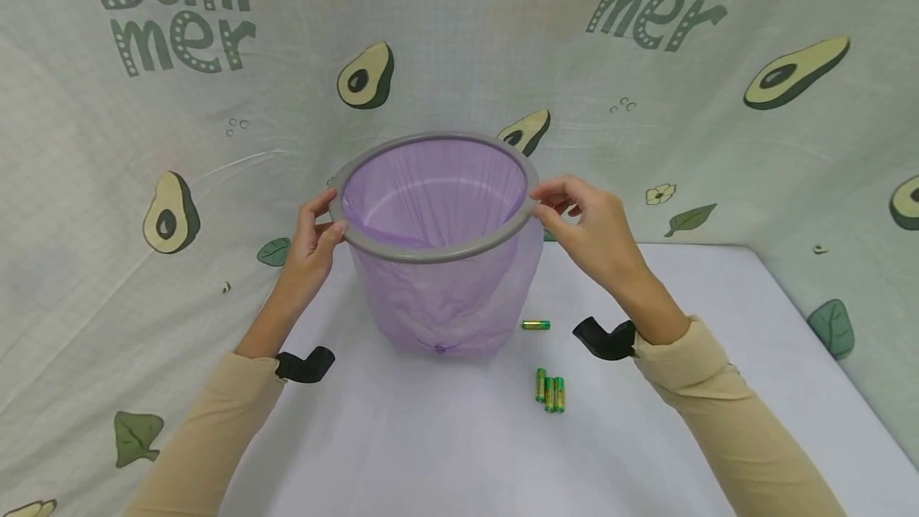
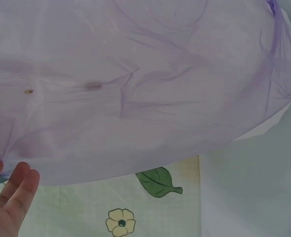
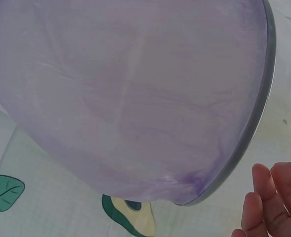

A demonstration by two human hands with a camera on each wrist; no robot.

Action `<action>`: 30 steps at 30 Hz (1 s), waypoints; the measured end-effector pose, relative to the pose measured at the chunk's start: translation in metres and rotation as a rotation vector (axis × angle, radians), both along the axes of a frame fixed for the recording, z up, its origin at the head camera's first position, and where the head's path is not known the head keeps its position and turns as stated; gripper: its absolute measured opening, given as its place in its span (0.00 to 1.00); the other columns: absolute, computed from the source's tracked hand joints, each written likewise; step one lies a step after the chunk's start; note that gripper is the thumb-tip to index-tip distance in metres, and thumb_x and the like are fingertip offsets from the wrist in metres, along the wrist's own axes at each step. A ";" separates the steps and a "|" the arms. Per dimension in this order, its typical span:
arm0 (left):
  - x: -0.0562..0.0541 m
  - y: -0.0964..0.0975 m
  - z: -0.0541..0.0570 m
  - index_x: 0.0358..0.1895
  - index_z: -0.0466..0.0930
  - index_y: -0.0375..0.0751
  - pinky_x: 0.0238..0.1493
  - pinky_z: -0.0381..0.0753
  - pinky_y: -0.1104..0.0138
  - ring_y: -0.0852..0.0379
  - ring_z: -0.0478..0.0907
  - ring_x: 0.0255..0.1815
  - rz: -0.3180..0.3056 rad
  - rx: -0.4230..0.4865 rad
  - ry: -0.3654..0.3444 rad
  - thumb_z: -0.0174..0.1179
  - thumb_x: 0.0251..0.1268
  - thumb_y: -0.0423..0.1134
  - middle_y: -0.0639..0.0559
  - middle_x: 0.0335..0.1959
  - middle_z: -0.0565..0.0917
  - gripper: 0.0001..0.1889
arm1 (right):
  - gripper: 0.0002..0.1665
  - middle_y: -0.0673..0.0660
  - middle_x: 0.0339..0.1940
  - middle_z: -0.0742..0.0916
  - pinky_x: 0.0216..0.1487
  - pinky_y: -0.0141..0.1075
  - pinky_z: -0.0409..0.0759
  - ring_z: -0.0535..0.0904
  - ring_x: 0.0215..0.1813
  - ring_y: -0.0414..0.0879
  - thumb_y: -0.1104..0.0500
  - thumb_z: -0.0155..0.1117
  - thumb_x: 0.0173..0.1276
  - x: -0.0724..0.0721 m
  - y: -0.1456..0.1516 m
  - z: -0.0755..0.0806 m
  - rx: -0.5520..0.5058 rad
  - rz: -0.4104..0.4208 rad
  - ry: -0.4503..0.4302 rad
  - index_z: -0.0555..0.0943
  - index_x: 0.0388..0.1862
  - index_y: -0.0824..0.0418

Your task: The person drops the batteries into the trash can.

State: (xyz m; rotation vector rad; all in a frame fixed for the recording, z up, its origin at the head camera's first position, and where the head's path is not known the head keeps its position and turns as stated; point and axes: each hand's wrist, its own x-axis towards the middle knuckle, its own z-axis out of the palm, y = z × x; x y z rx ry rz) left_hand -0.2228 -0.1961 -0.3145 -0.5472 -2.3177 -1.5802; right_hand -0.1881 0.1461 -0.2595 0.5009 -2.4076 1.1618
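A round bin point(image 1: 445, 301) stands on the white table, lined with thin, wrinkled, see-through purple bag plastic point(image 2: 135, 113). A grey ring point(image 1: 424, 254) runs around its top over the bag. My left hand point(image 1: 312, 246) is at the left side of the ring, thumb and fingertips against its outer edge; in the left wrist view its fingers point(image 2: 18, 185) stretch up beside the purple plastic. My right hand point(image 1: 592, 226) is at the right side, fingertips right at the ring. In the right wrist view its loosely bent fingers point(image 3: 265, 182) have nothing between them.
Several green and gold batteries lie right of the bin: one battery point(image 1: 535, 325) alone, and a small group point(image 1: 550, 393) nearer the front. A cloth with avocado prints point(image 1: 366, 76) hangs behind the table point(image 1: 402, 453). Black wrist mounts point(image 1: 606, 339) stick out from the sleeves.
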 end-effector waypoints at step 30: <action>0.000 0.001 -0.002 0.70 0.51 0.36 0.51 0.69 0.81 0.64 0.67 0.51 -0.008 0.018 0.030 0.43 0.72 0.36 0.40 0.63 0.57 0.26 | 0.22 0.59 0.48 0.82 0.49 0.46 0.72 0.76 0.48 0.52 0.54 0.61 0.65 0.031 0.054 -0.074 0.171 -0.001 -0.267 0.75 0.54 0.63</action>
